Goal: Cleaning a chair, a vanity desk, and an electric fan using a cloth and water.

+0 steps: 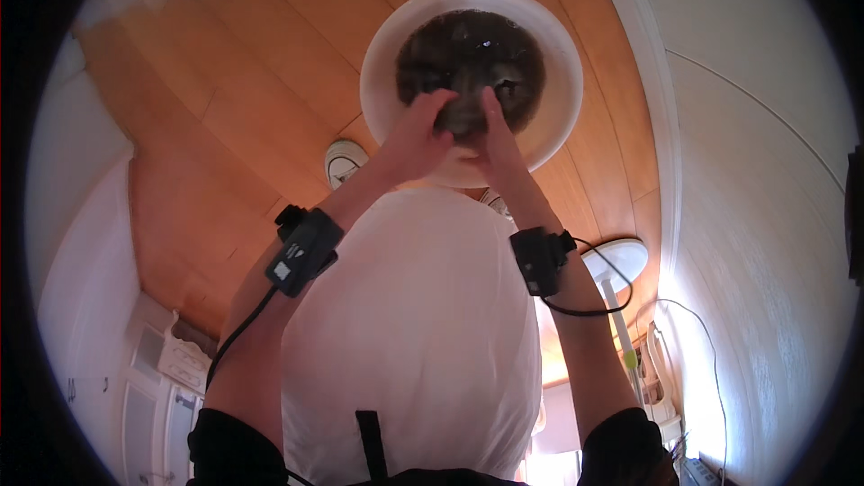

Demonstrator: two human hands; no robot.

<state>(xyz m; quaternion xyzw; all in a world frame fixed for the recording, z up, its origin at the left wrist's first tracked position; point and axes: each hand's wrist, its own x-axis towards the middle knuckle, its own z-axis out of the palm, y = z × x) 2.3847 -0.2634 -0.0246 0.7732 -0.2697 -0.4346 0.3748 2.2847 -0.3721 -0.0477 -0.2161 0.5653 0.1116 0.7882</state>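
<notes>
A round white basin (378,74) stands on the wooden floor, with dark liquid (466,47) in its bottom. A small bright glint and some bubbles show on the liquid's surface. My left hand (428,131) reaches over the near left part of the basin, fingers apart and curved inward. Facing it, a little to the right, my right hand (498,135) has its fingers stretched towards the liquid. A gap lies between the two hands, and no object is seen in either. Whether the fingertips touch the liquid cannot be told. Each forearm bears a strapped black device with a cable.
White shoes (345,160) show below the basin, beside white cloth (412,324) over my lap. At the right, a white round base with a pole (617,260) stands near the pale wall (749,169). White cabinets (94,270) line the left, and a cable hangs by the right wall.
</notes>
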